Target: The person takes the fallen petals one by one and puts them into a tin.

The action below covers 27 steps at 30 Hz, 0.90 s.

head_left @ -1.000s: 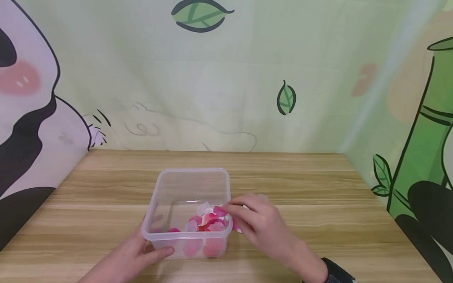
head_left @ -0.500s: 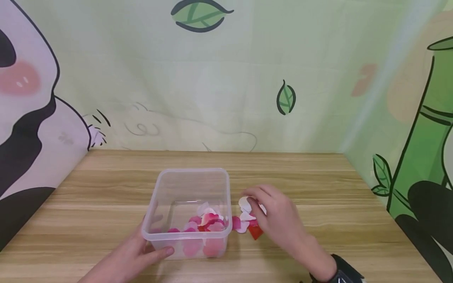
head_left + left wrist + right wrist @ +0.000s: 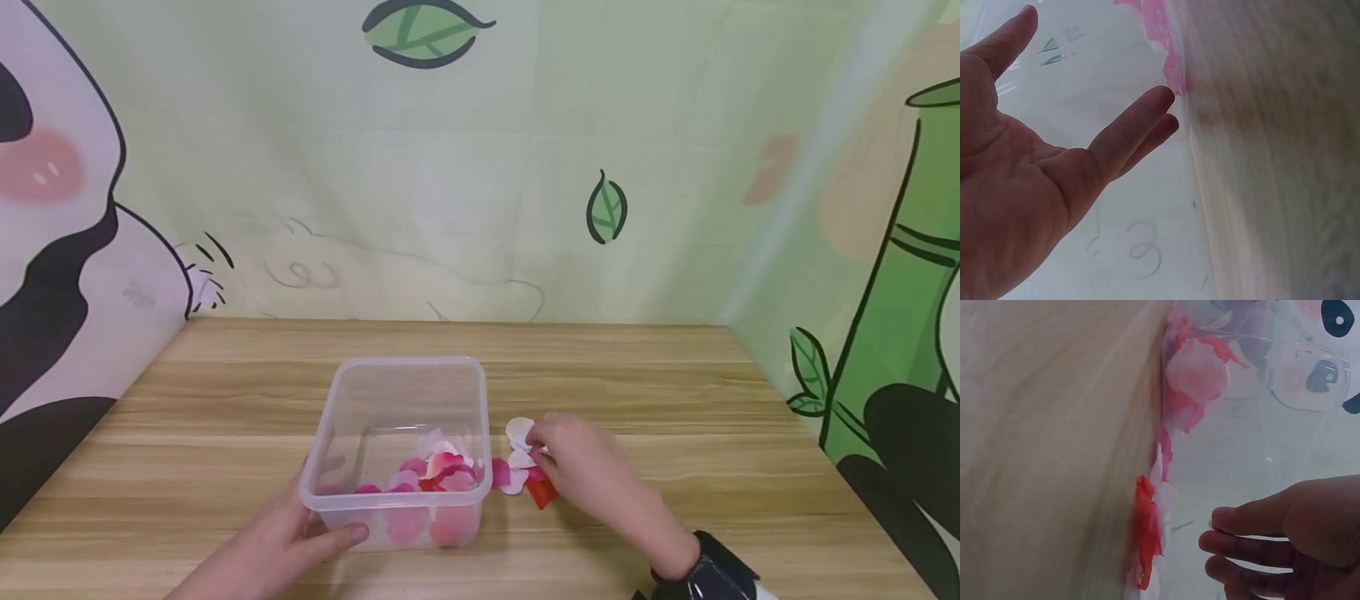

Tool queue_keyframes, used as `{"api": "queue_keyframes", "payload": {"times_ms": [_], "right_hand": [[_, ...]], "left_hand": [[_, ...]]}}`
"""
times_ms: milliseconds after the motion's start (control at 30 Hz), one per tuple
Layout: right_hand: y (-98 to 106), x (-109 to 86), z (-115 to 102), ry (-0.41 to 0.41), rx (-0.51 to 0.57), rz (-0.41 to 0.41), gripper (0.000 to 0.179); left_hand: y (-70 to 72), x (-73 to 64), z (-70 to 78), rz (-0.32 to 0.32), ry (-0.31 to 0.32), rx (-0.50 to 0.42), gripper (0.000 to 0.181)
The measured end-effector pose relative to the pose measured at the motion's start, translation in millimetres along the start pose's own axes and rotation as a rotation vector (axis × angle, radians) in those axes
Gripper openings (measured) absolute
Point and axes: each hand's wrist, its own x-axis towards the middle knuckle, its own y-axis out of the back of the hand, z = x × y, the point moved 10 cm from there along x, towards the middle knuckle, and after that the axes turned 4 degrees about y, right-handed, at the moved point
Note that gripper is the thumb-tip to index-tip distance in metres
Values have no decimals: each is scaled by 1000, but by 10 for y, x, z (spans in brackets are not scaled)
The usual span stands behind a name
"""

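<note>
A clear plastic container (image 3: 397, 500) with pink, red and white petals (image 3: 442, 467) inside stands on the table. My left hand (image 3: 288, 537) rests against its front left corner, thumb on the front wall. In the left wrist view its fingers (image 3: 1138, 122) lie extended along the container. My right hand (image 3: 588, 462) is just over a small heap of loose petals (image 3: 517, 458) beside the container. The right wrist view shows its thumb and fingertips close together, a little apart from a red petal (image 3: 1145, 534) and the white and pink ones on the table; nothing shows between them.
The wooden table (image 3: 637, 375) reaches back to a pale green cloth backdrop (image 3: 487, 183) printed with leaves. A panda print (image 3: 45, 250) is on the left side and green bamboo (image 3: 900, 275) on the right. A dark band (image 3: 705, 575) circles my right wrist.
My right hand has moved right from the container's rim, where it held a pink petal, to above the loose petals, lowering slightly. The petal is gone from its fingers. My left hand stays put.
</note>
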Motion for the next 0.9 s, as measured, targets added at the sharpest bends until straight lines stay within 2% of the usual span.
{"api": "queue_keyframes", "payload": {"times_ms": [133,267,400,567,800,900], "right_hand": [[-143,10,-20,51,41,-65,13],[-242,1,-48,91,75,-116,9],[-288,-10,-35,74,85,-145,7],[-326,-21,8,36,85,-181,12],[-239,-29,35,34,34,-127,19],[-169,-22,55,15,56,-95,17]], "left_hand": [[6,3,7,1,-16,4,106],[6,9,-13,-4,-2,-4,105],[6,13,-18,-3,1,-10,105],[3,6,-15,-7,2,-28,101],[2,-5,10,3,-25,-31,99],[0,-6,11,5,-34,-29,99]]}}
